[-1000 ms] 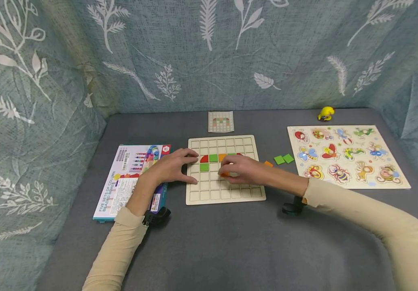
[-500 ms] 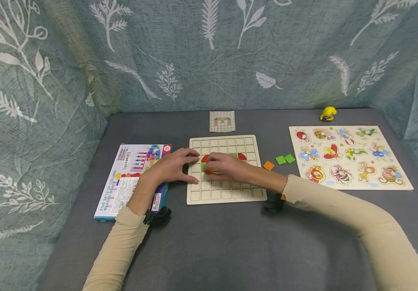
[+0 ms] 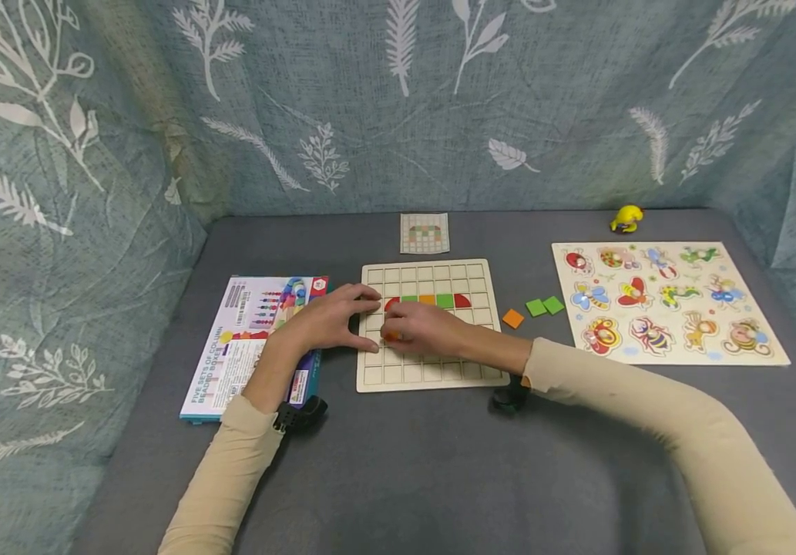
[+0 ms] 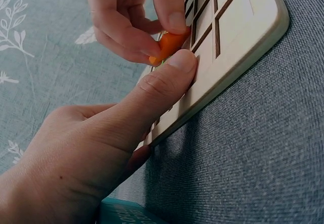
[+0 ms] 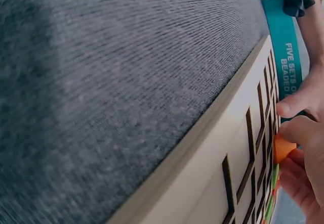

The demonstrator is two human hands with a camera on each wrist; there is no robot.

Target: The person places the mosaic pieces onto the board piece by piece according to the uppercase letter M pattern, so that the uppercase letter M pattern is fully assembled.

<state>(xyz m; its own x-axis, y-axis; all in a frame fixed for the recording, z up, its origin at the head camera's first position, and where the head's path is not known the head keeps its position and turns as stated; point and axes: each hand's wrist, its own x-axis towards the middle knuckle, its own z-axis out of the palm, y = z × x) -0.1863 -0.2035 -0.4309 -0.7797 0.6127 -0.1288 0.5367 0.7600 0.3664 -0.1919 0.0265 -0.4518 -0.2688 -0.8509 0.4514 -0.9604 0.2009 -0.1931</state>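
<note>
A wooden grid board lies on the table, with a row of coloured tiles across its upper part. The row reads red quarter-round, green, orange, green, and a partly covered red one. My right hand pinches an orange tile between thumb and fingers, close over the board's left side. That tile stands tilted in the left wrist view. My left hand rests at the board's left edge, its thumb on the border and fingers spread. The right hand hides several grid squares.
Right of the board lie a loose orange tile and two green tiles. A pattern card sits behind it. A beaded-toy box is at left, an insect puzzle board at right, with a yellow toy behind.
My right hand has moved left across the board with the orange tile and lowered toward the left squares, uncovering the right part of the tile row. The left hand stays in place.
</note>
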